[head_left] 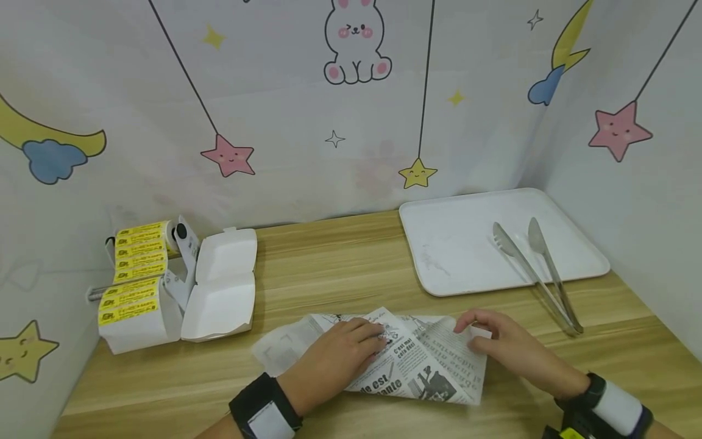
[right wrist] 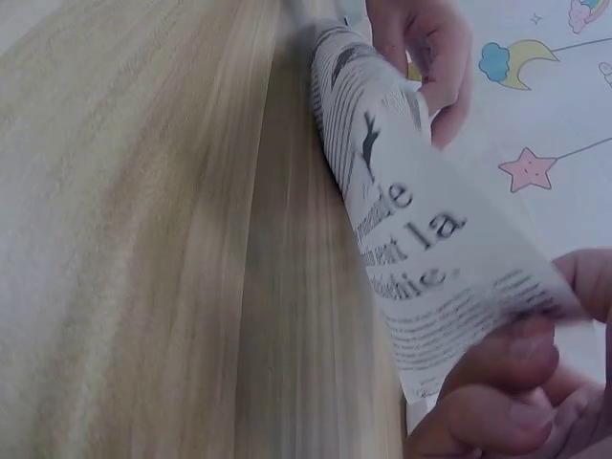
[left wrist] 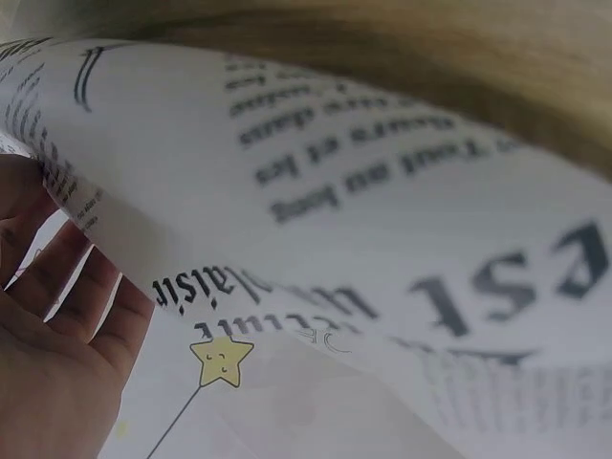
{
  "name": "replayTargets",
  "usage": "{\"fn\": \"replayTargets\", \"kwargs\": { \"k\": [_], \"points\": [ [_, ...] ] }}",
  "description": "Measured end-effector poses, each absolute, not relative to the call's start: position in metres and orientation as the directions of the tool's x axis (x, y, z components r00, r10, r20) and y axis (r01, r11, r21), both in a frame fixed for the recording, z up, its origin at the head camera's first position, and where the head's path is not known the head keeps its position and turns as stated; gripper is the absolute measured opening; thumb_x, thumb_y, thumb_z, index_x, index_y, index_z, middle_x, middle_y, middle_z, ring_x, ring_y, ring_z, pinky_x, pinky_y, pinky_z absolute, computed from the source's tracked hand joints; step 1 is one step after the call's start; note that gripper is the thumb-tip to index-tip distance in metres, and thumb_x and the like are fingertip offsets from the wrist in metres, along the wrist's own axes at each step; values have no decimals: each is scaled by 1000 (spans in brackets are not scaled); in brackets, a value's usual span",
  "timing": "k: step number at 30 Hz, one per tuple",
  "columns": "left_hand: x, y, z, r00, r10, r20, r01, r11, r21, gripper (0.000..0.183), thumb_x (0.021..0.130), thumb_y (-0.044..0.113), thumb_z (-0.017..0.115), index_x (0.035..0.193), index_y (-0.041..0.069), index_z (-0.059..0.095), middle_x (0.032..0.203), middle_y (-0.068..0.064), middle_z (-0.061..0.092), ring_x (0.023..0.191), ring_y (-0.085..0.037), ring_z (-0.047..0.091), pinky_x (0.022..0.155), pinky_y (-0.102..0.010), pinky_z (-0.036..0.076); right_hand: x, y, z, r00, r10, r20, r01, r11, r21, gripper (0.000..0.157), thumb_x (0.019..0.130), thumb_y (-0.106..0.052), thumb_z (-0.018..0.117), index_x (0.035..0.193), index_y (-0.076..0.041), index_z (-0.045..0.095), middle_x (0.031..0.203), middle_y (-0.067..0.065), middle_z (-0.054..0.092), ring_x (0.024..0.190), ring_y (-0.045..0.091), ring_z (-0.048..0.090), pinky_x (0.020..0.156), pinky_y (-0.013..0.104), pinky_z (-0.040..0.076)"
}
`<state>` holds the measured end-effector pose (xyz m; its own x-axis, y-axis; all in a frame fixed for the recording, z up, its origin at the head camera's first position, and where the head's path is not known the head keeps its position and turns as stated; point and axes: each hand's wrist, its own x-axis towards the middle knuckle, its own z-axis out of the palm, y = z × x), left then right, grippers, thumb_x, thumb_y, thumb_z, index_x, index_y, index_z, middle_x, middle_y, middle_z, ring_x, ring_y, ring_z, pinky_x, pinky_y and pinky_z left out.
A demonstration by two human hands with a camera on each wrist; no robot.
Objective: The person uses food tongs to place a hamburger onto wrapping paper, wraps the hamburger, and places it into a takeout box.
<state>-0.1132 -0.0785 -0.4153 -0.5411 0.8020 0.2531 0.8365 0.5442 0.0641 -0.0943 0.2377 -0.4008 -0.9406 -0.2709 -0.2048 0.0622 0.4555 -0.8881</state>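
Observation:
A sheet of newsprint-patterned wrapping paper [head_left: 408,369] lies folded over itself on the table, with a pointed flap on top. My left hand [head_left: 342,350] rests on its left part, fingers lying over the folded layer. The left wrist view shows that hand [left wrist: 57,335] at the edge of the raised, curving paper [left wrist: 316,210]. My right hand [head_left: 515,347] pinches the right corner of the paper between thumb and fingers. Close up in the right wrist view, the right hand [right wrist: 516,392] holds the lifted paper corner [right wrist: 449,258]. Whether anything lies inside the fold is hidden.
A white tray [head_left: 460,244] stands at the back right, with metal tongs [head_left: 540,274] lying across its front edge. At the left are a label dispenser [head_left: 137,280] with yellow labels and an opened white carton box [head_left: 222,299]. A patterned cloth wall [head_left: 296,122] closes off the back.

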Motion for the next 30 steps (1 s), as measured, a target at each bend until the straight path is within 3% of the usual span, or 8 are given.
{"fn": "replayTargets", "kwargs": {
  "k": [2,4,7,10,12,18,24,30],
  "points": [
    [-113,-79,-415,-541,803,248,837,543,69,25,96,26,54,115,18,68,127,2,60,117,-14,53,100,-33,43,-95,237,-399,-939,-281,-198,50,459,-887,22,84,-8,61,104,-1,59,126,18,52,98,25,53,73,30,48],
    [-113,-79,-415,-540,805,245,838,541,73,26,96,26,54,116,18,68,127,2,60,118,-14,52,100,-33,43,-96,236,-397,-930,-304,-206,52,446,-894,19,84,-8,60,101,0,58,118,20,53,78,18,53,60,27,47],
    [-113,-80,-414,-536,807,246,841,536,74,26,96,26,54,116,18,68,127,2,61,117,-14,52,100,-33,43,-98,235,-394,-913,-353,-203,49,401,-915,18,86,-7,59,100,4,56,105,19,57,65,13,56,52,29,51],
    [-114,-80,-414,-532,809,250,843,533,69,26,96,26,54,116,18,69,127,3,61,117,-13,52,101,-32,42,-100,235,-392,-893,-416,-173,9,366,-931,20,90,-11,59,101,6,55,89,16,60,70,15,61,59,37,56],
    [-114,-80,-414,-530,810,252,844,532,66,26,95,26,55,116,18,69,127,3,61,118,-14,52,101,-32,42,-102,236,-391,-861,-489,-137,-48,346,-937,23,90,-12,61,104,6,55,88,16,64,74,17,63,65,38,57],
    [-113,-79,-414,-520,813,261,848,528,45,27,95,26,55,117,18,69,127,2,61,118,-14,52,100,-33,43,-108,241,-389,-722,-691,-31,-216,268,-939,30,90,-7,61,118,3,54,109,13,70,91,24,65,62,28,54],
    [-113,-81,-414,-521,812,263,848,526,58,27,95,26,56,117,18,69,128,2,61,118,-15,52,100,-33,43,-116,230,-390,-797,-604,13,-285,357,-890,17,95,-21,56,100,-7,64,81,5,66,71,16,61,59,32,54],
    [-113,-80,-415,-518,818,251,851,522,58,27,95,26,56,117,18,69,128,2,60,117,-14,52,99,-32,43,-127,204,-389,-831,-546,109,-384,420,-822,19,92,-29,60,93,-13,69,82,-4,64,72,8,57,60,27,52]
  ]
}}
